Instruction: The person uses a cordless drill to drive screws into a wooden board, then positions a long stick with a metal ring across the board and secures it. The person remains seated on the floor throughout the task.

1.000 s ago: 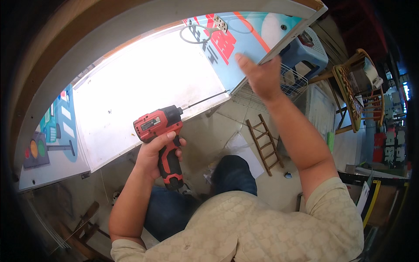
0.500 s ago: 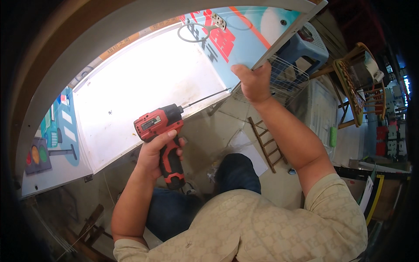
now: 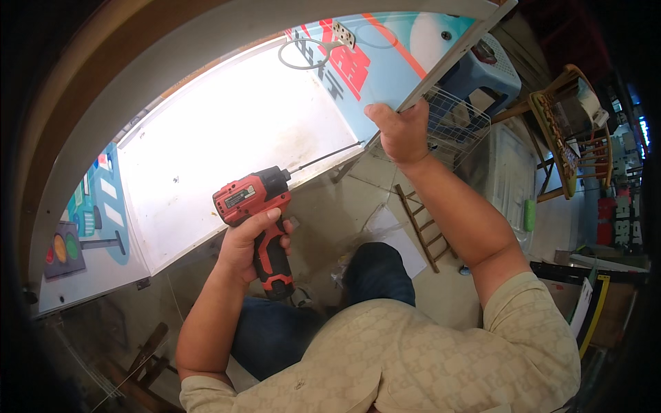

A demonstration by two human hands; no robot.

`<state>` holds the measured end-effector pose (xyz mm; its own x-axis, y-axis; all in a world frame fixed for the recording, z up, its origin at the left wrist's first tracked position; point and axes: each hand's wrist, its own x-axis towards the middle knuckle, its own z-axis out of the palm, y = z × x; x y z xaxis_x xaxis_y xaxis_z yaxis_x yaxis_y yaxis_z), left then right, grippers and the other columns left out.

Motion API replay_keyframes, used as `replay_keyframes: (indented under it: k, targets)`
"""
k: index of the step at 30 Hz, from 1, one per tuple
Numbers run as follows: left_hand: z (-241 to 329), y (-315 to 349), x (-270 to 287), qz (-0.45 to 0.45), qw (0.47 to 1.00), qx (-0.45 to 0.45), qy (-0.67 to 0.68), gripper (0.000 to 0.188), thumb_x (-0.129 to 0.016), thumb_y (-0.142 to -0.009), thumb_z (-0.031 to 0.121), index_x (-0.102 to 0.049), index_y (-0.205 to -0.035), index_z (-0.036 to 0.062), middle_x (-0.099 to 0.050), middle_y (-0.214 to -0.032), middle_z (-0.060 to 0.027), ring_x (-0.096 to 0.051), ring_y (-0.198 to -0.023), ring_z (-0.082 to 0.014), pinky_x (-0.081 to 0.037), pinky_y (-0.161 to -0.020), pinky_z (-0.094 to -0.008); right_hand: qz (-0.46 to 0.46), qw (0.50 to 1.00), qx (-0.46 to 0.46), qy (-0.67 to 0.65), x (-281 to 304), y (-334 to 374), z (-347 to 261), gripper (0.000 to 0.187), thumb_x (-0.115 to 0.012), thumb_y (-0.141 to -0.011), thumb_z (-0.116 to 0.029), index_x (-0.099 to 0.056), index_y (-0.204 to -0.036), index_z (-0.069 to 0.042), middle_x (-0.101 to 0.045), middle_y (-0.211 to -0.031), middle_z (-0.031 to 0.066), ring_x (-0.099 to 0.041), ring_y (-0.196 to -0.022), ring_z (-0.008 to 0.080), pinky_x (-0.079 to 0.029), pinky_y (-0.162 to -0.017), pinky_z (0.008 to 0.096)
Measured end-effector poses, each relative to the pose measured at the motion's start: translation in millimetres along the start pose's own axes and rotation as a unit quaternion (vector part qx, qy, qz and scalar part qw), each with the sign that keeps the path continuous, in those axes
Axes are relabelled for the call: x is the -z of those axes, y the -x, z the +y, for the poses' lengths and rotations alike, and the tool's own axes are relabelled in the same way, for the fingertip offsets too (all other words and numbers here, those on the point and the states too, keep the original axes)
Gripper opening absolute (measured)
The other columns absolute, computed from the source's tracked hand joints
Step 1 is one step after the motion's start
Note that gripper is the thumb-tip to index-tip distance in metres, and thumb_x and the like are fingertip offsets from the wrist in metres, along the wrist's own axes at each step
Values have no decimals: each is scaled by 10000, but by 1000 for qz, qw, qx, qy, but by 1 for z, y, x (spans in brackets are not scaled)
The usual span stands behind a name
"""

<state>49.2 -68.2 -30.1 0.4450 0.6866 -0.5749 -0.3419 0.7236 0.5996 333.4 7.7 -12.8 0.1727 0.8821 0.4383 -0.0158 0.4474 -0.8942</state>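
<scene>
The left hand (image 3: 242, 246) holds a red-and-black power driver (image 3: 253, 196), fingers wrapped round its handle and the thumb along its side. Its long, thin bit (image 3: 323, 161) points right, along the near edge of a white board (image 3: 220, 151), toward the corner by a printed side panel (image 3: 377, 86) — whether the tip touches there is hard to tell.

The right hand (image 3: 403, 134) grips that panel's edge, thumb on the inner face, the other fingers mostly hidden. A ring bracket (image 3: 343, 36) sits on the panel; beyond stand a wire basket and a blue stool (image 3: 497, 69).
</scene>
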Motion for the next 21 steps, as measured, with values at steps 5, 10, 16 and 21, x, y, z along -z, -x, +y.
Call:
replay_keyframes:
  k: [5, 10, 16, 21]
  targets:
    - [0, 0, -1, -1, 1000, -4, -5, 299, -681, -852, 198, -569, -1100, 74, -650, -834, -93, -619, -638, -176, -544, -579, -339, -8, 1000, 9, 10, 2, 0, 0, 116, -584, -762, -3, -596, -878, 2, -605, -845, -3, -543, -762, 79, -460, -683, 256]
    - [-1, 0, -1, -7, 1000, -11, -10, 294, -678, -853, 195, -568, -1098, 77, -649, -831, -93, -619, -638, -179, -543, -579, -342, -11, 1000, 1, 5, 1, 0, -1, 142, -585, -760, 2, -594, -901, 11, -607, -858, -1, -550, -773, 81, -466, -694, 257]
    - [-2, 0, 0, -10, 1000, -10, -5, 290, -676, -853, 194, -569, -1098, 81, -650, -832, -94, -620, -638, -180, -543, -577, -339, -5, 1000, 8, 20, -1, 0, -4, 150, -577, -759, 6, -596, -907, 18, -609, -854, 2, -556, -778, 84, -470, -700, 260]
    - [-3, -1, 0, -4, 1000, -11, -9, 291, -674, -853, 193, -568, -1100, 80, -651, -829, -93, -621, -636, -179, -543, -572, -337, -6, 1000, 6, 18, -1, 0, -4, 154, -573, -755, 2, -596, -906, 19, -605, -845, 8, -551, -770, 87, -468, -694, 259]
